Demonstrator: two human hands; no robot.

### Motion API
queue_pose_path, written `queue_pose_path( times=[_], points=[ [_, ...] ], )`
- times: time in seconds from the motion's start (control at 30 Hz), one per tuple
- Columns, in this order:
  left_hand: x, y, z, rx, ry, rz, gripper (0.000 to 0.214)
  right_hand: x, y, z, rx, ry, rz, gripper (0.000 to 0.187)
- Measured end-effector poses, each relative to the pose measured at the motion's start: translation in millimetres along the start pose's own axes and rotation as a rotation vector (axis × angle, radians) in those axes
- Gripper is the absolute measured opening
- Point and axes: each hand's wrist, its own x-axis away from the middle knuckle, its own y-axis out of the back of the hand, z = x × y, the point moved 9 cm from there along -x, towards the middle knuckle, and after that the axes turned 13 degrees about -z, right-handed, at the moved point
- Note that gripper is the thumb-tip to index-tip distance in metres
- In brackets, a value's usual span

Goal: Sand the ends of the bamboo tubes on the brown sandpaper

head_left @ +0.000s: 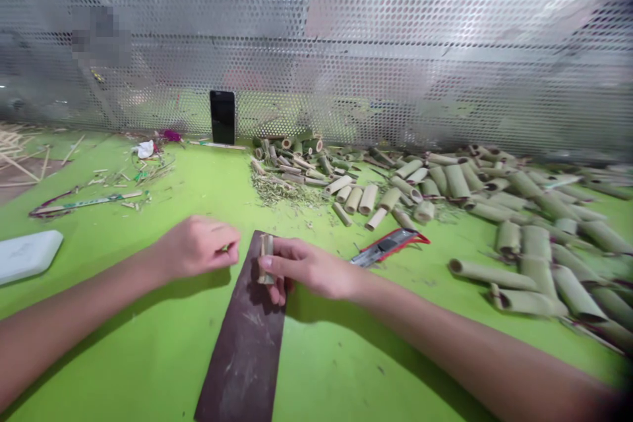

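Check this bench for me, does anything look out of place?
The black phone stands out: it stands upright by the perforated metal screen, behind the bamboo pieces, while everything else lies flat on the green table. A crumpled white scrap also looks stray among the splinters.

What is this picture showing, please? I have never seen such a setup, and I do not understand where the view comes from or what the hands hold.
This picture comes from a camera worn on a person's head, looking forward and down. There is no machine: the arms are the person's own. The right hand holds a short piece of bamboo over a dark brown strip. The left hand is curled just beside it. The surface is a green table. Farther away lie a heap of cut bamboo tubes, a small red-edged tool, and a phone standing before a perforated metal screen.
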Motion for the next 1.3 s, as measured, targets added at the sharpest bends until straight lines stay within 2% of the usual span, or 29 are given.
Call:
queue_pose_path(
  times=[0.1,0.2,0.27,0.33,0.4,0.53,0.63,0.9,1.13,1.3],
  points=[
    [6.4,6.6,24.6,-0.093,0.077,0.037,0.031,0.3,3.5,-1.1,0.0,-0.002,-0.05,0.046],
    [9.5,9.0,34.9,-0.057,0.192,0.023,0.027,0.4,2.3,-0.6,0.003,0.007,-0.055,0.046],
    [9.6,4.6,35.8,0.07,0.333,0.024,0.024,0.9,0.3,1.0,-0.008,0.024,-0.051,0.045],
    [8.9,-2.4,32.0,0.205,0.472,0.036,0.029,1.4,-1.0,2.1,-0.01,0.042,-0.058,0.045],
    [5.9,-7.6,22.6,0.289,0.528,0.046,0.034,1.7,-1.7,2.6,0.019,0.061,-0.075,0.045],
    [-0.9,-9.3,5.2,0.348,0.478,0.044,0.028,2.3,-3.8,3.2,0.081,0.09,-0.087,0.043],
    [-4.2,-4.4,-0.8,0.352,0.401,-0.004,0.023,3.1,-3.1,5.3,0.081,0.098,-0.101,0.041],
    [-3.0,5.2,0.9,0.316,0.32,-0.135,0.018,3.1,-0.8,6.9,0.076,0.081,-0.134,0.049],
    [-6.4,8.0,1.0,0.425,0.329,-0.146,0.005,3.9,-3.1,-0.7,0.19,0.073,-0.104,0.041],
    [-7.8,9.6,0.3,0.438,0.327,-0.127,0.012,4.9,-4.3,0.8,0.217,0.101,-0.067,0.036]
  ],
)
